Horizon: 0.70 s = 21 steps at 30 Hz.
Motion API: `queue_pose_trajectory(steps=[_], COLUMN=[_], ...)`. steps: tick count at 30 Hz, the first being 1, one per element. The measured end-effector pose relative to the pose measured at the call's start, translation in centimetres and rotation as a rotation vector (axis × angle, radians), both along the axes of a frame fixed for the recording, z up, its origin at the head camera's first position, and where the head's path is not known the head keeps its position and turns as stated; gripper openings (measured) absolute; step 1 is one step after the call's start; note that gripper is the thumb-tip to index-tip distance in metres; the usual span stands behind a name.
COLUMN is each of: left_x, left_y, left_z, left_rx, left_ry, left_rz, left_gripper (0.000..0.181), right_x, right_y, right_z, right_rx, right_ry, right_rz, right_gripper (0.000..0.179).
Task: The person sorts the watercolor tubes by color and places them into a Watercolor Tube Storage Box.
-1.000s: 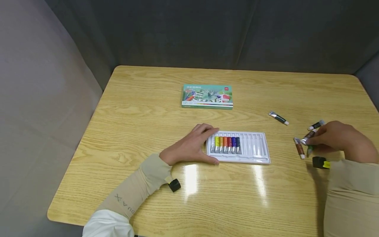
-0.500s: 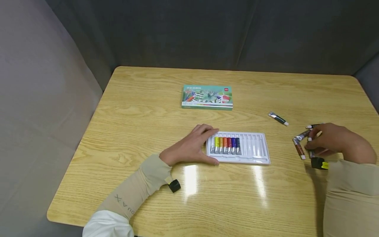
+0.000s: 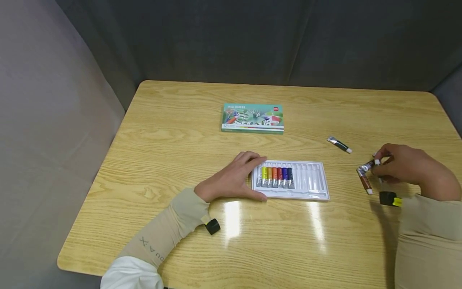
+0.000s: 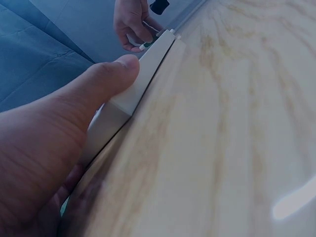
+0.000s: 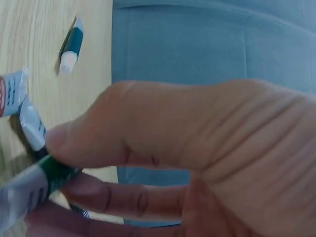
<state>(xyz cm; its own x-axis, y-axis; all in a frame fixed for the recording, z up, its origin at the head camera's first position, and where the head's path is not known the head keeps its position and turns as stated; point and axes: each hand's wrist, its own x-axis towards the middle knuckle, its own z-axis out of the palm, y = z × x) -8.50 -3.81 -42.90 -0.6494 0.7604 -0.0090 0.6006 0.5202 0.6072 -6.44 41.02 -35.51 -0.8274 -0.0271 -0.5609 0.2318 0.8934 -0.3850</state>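
My left hand (image 3: 234, 176) grips the left end of a white plastic tray (image 3: 326, 180), thumb along the near edge and fingers at the far edge. A row of paint tubes (image 3: 274, 176) in yellow, orange, red, blue and dark shades fills its left slots; the right slots are bare. On the right, my right hand (image 3: 408, 164) pinches a green paint tube (image 5: 44, 182) between thumb and fingers, cap up in the head view. Beside those fingers lie a brown paint tube (image 3: 365, 184) and a silver-ended tube (image 5: 33, 128). Another tube is mostly hidden behind the hand.
A teal paint box (image 3: 252, 118) with a flower print lies behind the tray. One dark green paint tube (image 3: 340, 145) rests apart, between tray and right hand. Grey cloth (image 3: 216, 44) hangs beyond the table's far edge.
My right hand has drawn the green tube from among the loose tubes and tilted it up, shifting the neighbouring tubes slightly. The left hand and tray have stayed put.
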Motion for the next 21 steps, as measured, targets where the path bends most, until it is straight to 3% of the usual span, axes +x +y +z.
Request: queue_pose_trajectory(steps=[7, 21], left_x=[0.0, 0.0], left_y=[0.0, 0.0], left_z=[0.1, 0.1], left_rx=[-0.004, -0.002], left_ry=[-0.005, -0.009], left_rz=[0.002, 0.001], left_gripper=[0.112, 0.112], right_x=[-0.4, -0.9], right_y=[-1.6, -6.1], right_z=[0.5, 0.2], right_rx=[0.105, 0.076], right_ry=[0.147, 0.244], right_rz=[0.075, 0.175], right_gripper=[0.041, 0.035])
